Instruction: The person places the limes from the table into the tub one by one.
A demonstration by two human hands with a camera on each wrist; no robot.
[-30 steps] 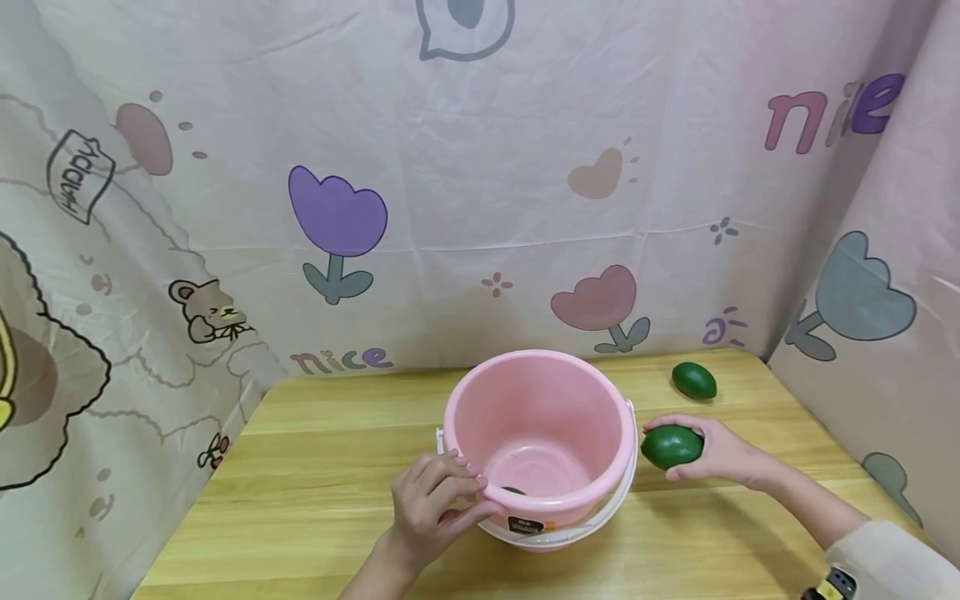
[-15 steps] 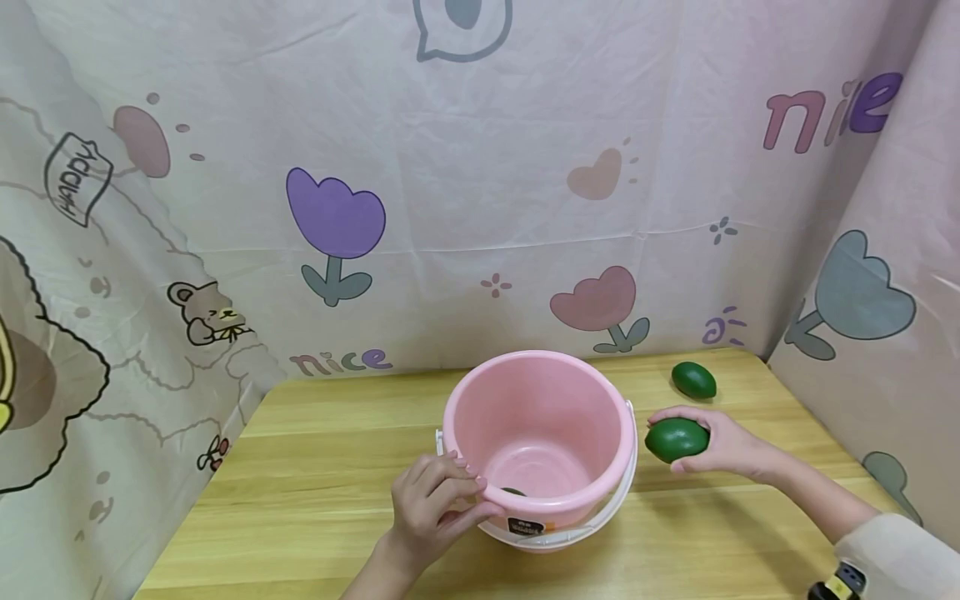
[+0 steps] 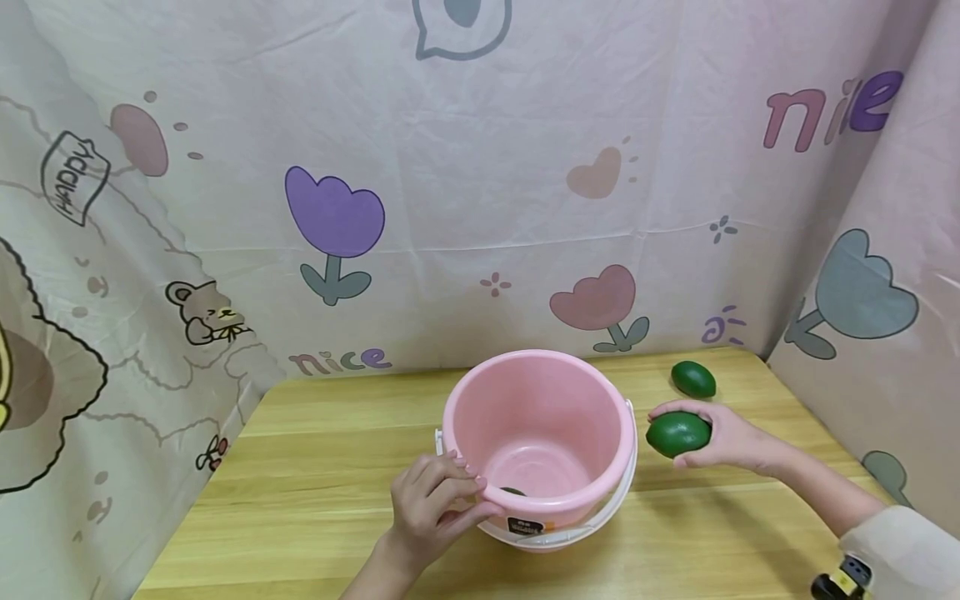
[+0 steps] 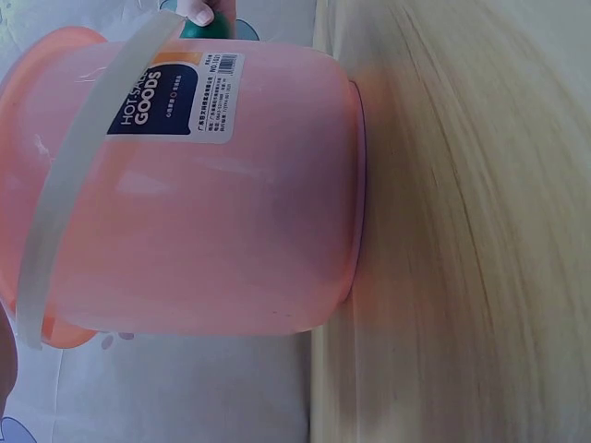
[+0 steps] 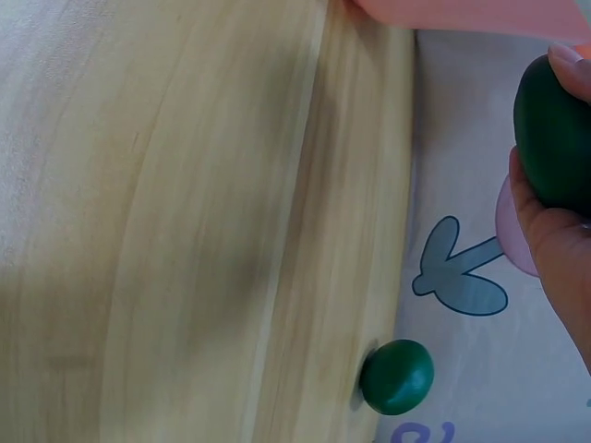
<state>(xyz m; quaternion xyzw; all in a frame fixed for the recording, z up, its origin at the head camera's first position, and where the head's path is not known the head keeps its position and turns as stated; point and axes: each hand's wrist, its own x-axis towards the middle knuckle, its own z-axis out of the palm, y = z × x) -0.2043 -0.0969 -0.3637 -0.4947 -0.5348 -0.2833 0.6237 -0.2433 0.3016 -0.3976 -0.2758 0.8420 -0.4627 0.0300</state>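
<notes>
A pink bucket (image 3: pixel 542 383) with a white handle (image 3: pixel 596 529) stands upright on the wooden table. My left hand (image 3: pixel 435 504) grips its near left rim, fingers over the edge and thumb along the outside. Beside the bucket, to its right, my right hand (image 3: pixel 723 437) holds a dark green lime (image 3: pixel 678 434) above the table. In the right wrist view that lime (image 5: pixel 554 134) sits between thumb and fingers. A second lime (image 3: pixel 693 380) lies on the table behind the right hand. Low inside the bucket a sliver of something dark green (image 3: pixel 513 491) shows; the near rim hides the rest.
The light wooden table (image 3: pixel 315 467) carries the bucket and the loose lime. A patterned cloth (image 3: pixel 465 167) hangs along its back and both sides. A printed label (image 4: pixel 175 97) is on the bucket's near side, under the handle in the left wrist view.
My right hand has risen a little and drifted slightly right, away from the bucket, with the lime in it. The left hand and the bucket have stayed in place.
</notes>
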